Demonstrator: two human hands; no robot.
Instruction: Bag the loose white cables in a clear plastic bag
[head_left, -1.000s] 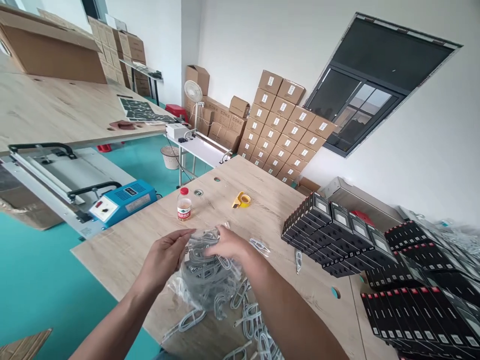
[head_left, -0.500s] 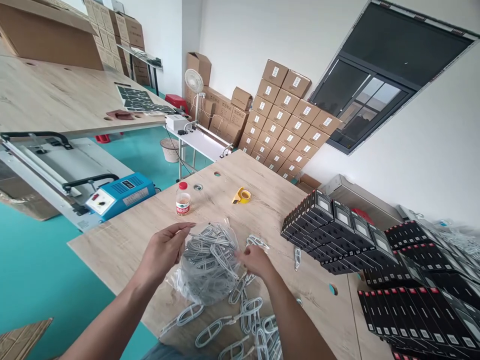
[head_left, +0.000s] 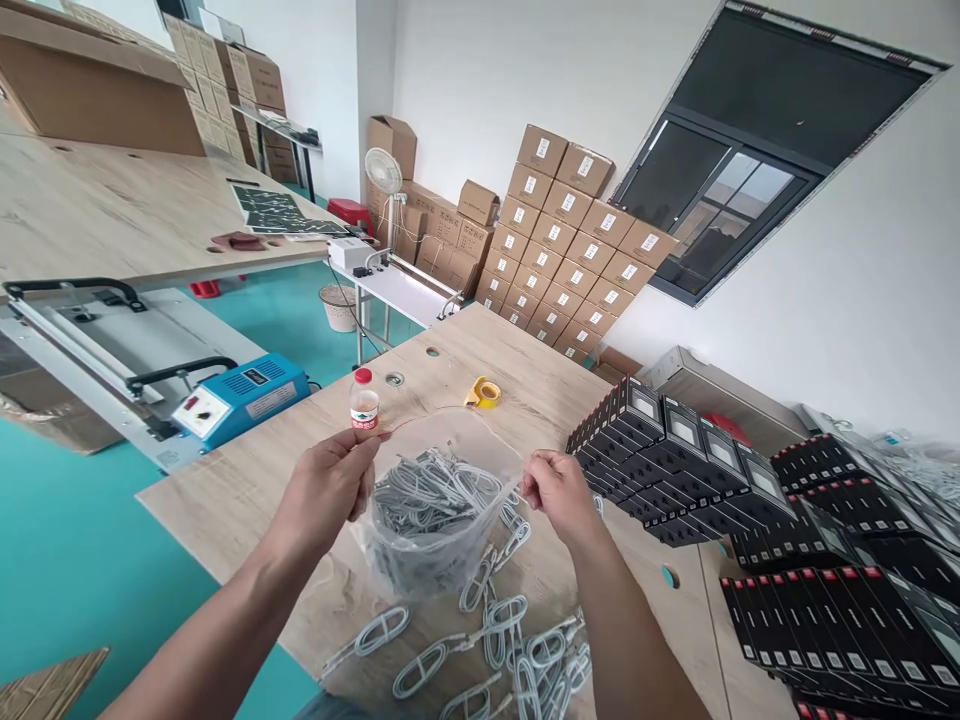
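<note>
A clear plastic bag (head_left: 420,560) full of coiled light-grey cables (head_left: 442,490) stands on the wooden table between my hands. My left hand (head_left: 330,478) pinches the bag's rim on its left side. On the opposite side, the fingers of my right hand (head_left: 556,490) are closed on the rim. The mouth of the bag is spread wide, and the cables inside show through it. Several loose bundled cables (head_left: 502,625) lie on the table in front of the bag and to its right, partly behind my right forearm.
Beyond the bag stand a red-capped bottle (head_left: 364,400) and a yellow tape dispenser (head_left: 482,392). Stacked black boxes (head_left: 675,460) occupy the right side. A blue sealing machine (head_left: 240,400) sits to the left, below the table's edge. Cartons (head_left: 562,240) are piled against the wall.
My right hand has moved right and slightly up, drawing the bag's rim with it. My left hand has risen a little. The bag's mouth is now much wider.
</note>
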